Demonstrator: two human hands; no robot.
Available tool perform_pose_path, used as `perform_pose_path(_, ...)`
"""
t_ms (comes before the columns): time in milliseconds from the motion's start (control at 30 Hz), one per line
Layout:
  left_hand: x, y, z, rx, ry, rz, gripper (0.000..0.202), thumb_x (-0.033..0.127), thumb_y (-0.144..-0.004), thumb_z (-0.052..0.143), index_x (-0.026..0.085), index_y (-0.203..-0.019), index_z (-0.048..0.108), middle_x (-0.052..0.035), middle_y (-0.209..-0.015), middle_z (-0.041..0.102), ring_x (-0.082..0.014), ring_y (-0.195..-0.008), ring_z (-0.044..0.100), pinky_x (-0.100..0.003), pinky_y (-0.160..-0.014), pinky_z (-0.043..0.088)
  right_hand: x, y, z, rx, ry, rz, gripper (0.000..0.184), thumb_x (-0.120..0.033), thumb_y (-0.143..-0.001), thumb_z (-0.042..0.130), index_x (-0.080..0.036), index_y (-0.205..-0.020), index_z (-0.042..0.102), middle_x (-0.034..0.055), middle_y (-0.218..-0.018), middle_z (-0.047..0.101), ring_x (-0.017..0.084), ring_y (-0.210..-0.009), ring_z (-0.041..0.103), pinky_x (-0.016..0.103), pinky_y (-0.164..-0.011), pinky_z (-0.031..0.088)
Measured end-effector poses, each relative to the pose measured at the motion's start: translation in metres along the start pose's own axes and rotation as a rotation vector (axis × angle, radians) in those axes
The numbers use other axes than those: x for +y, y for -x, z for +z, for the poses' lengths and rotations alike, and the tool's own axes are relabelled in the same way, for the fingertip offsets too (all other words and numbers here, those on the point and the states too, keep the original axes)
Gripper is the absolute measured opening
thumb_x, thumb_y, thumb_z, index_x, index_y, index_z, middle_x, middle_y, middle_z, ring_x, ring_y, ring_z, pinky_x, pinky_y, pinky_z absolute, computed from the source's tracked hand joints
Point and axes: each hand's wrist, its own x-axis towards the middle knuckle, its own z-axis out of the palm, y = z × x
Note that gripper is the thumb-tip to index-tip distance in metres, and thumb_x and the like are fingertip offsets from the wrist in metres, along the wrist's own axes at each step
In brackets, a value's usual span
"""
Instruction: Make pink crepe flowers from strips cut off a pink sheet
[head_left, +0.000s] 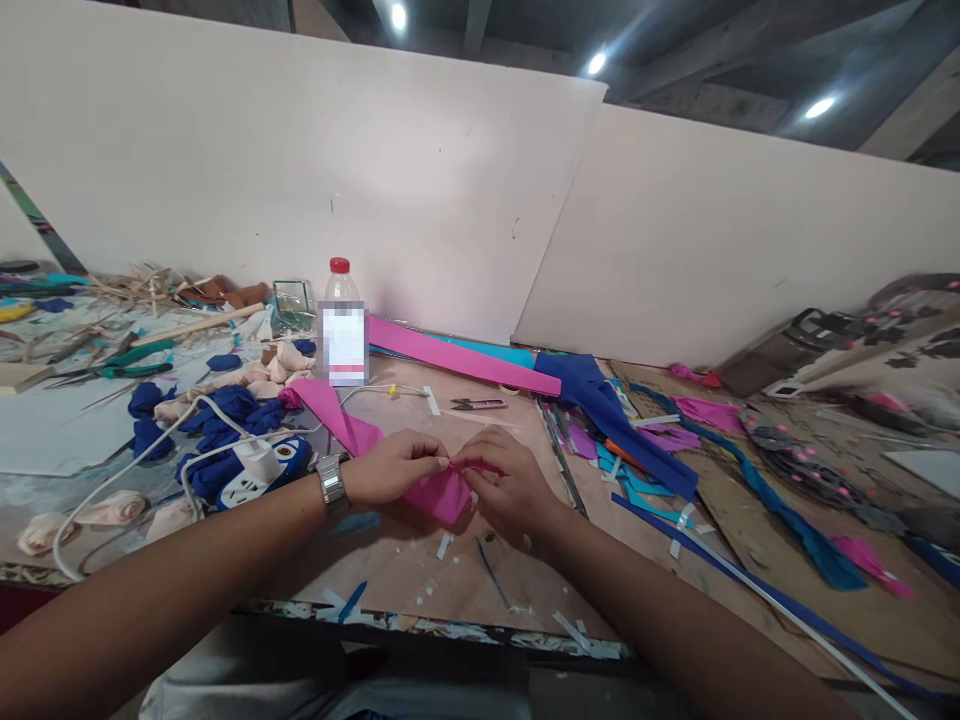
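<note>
Two bare hands at work on a cloth-like pink strip (437, 497) above a worktable (409, 585). The left hand (394, 467) and the right hand (514, 485) meet at the fingertips, each pinching the strip at what appears to be a gathered point; the exact contact of the finger pads is partly hidden. The strip's long axis runs obliquely, from far left to near right: one length extends to the far left of the grip, passing behind the left hand, while a broader fold hangs on the near side, between the two hands. The left hand is thus nearer the long free portion, and the right hand holds close to the near-right end; whether the two visible portions are continuous behind the left hand cannot be told. On the far side, well apart from the grip, lie small snips (480, 404) and, beyond them, a second pink strip (465, 357). A capped bottle (341, 278) stands to the far left. Left of the hands is a power strip (262, 472) among dark blue cloth pieces (232, 408); to the right, a dark blue band (630, 425) slants toward the near side
</note>
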Motion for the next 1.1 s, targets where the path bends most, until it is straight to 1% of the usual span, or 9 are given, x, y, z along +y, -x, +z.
perform_pose_path(167, 0.000, 0.001, 0.001, 0.028, -0.035, -0.020, 0.031, 0.039, -0.092, 0.051, 0.013, -0.079, 0.062, 0.0023, -0.068, 0.049, -0.0122, -0.066, 0.043, -0.025, -0.061, 0.033, -0.003, 0.000, -0.002, -0.017, 0.012, 0.021, 0.009, -0.019, -0.088, 0.070, -0.023, -0.096, 0.073, 0.0047, -0.087, 0.073, 0.021, -0.085, 0.064, 0.038, -0.079, 0.049)
perform_pose_path(267, -0.001, 0.001, 0.001, 0.038, -0.045, -0.007, 0.032, 0.039, -0.093, 0.050, 0.014, -0.078, 0.062, 0.0021, -0.069, 0.050, -0.0125, -0.067, 0.044, -0.025, -0.062, 0.033, -0.003, 0.000, -0.002, -0.014, 0.009, 0.023, 0.007, -0.020, -0.089, 0.070, -0.023, -0.095, 0.073, 0.0048, -0.087, 0.073, 0.021, -0.085, 0.064, 0.038, -0.080, 0.049)
perform_pose_path(400, -0.002, 0.001, 0.001, 0.034, -0.074, 0.013, 0.037, 0.042, -0.096, 0.047, 0.014, -0.079, 0.063, 0.0016, -0.070, 0.052, -0.0131, -0.069, 0.047, -0.026, -0.064, 0.035, -0.001, 0.000, -0.001, -0.010, 0.007, 0.007, 0.007, -0.020, -0.090, 0.069, -0.023, -0.095, 0.074, 0.0049, -0.086, 0.073, 0.021, -0.085, 0.064, 0.038, -0.080, 0.049)
perform_pose_path(600, -0.002, 0.000, 0.003, 0.052, -0.088, 0.015, 0.033, 0.040, -0.094, 0.051, 0.013, -0.080, 0.064, 0.0024, -0.067, 0.052, -0.0120, -0.065, 0.046, -0.024, -0.060, 0.033, -0.003, 0.000, -0.001, -0.024, 0.019, 0.034, 0.006, -0.024, -0.090, 0.069, -0.023, -0.095, 0.073, 0.0058, -0.088, 0.073, 0.022, -0.086, 0.064, 0.038, -0.081, 0.050)
perform_pose_path(700, -0.001, 0.002, 0.005, 0.093, -0.128, 0.030, 0.031, 0.038, -0.094, 0.052, 0.014, -0.081, 0.066, 0.0017, -0.068, 0.055, -0.0122, -0.065, 0.047, -0.024, -0.060, 0.033, -0.004, 0.001, -0.001, -0.033, 0.031, 0.066, 0.005, -0.026, -0.091, 0.068, -0.023, -0.094, 0.072, 0.0057, -0.089, 0.073, 0.022, -0.086, 0.064, 0.038, -0.080, 0.050)
perform_pose_path(833, 0.004, 0.005, 0.007, 0.142, -0.255, 0.070, 0.026, 0.034, -0.094, 0.053, 0.016, -0.084, 0.068, 0.0000, -0.072, 0.064, -0.0135, -0.068, 0.054, -0.025, -0.063, 0.036, -0.004, 0.002, 0.001, -0.036, 0.062, 0.116, 0.003, -0.024, -0.091, 0.066, -0.023, -0.092, 0.069, 0.0050, -0.088, 0.070, 0.022, -0.086, 0.063, 0.037, -0.078, 0.049)
perform_pose_path(967, 0.008, 0.007, 0.009, 0.178, -0.386, 0.107, 0.024, 0.031, -0.095, 0.051, 0.018, -0.087, 0.070, -0.0007, -0.076, 0.068, -0.0141, -0.069, 0.056, -0.025, -0.064, 0.036, -0.004, 0.001, 0.001, -0.075, 0.092, 0.109, 0.004, -0.023, -0.094, 0.063, -0.022, -0.091, 0.066, 0.0051, -0.089, 0.068, 0.022, -0.089, 0.060, 0.038, -0.081, 0.047)
perform_pose_path(1033, 0.007, 0.007, 0.009, 0.182, -0.383, 0.101, 0.024, 0.032, -0.094, 0.052, 0.018, -0.086, 0.069, -0.0008, -0.076, 0.068, -0.0142, -0.069, 0.056, -0.025, -0.064, 0.036, -0.005, 0.001, 0.000, -0.087, 0.104, 0.088, 0.005, -0.022, -0.094, 0.062, -0.022, -0.092, 0.066, 0.0051, -0.090, 0.069, 0.022, -0.090, 0.060, 0.039, -0.083, 0.047)
perform_pose_path(1100, 0.005, 0.005, 0.009, 0.174, -0.320, 0.079, 0.027, 0.034, -0.095, 0.052, 0.017, -0.083, 0.068, -0.0004, -0.073, 0.065, -0.0138, -0.069, 0.054, -0.025, -0.063, 0.035, -0.005, 0.000, -0.001, -0.085, 0.109, 0.058, 0.004, -0.021, -0.094, 0.063, -0.022, -0.092, 0.066, 0.0051, -0.091, 0.070, 0.022, -0.090, 0.060, 0.039, -0.084, 0.047)
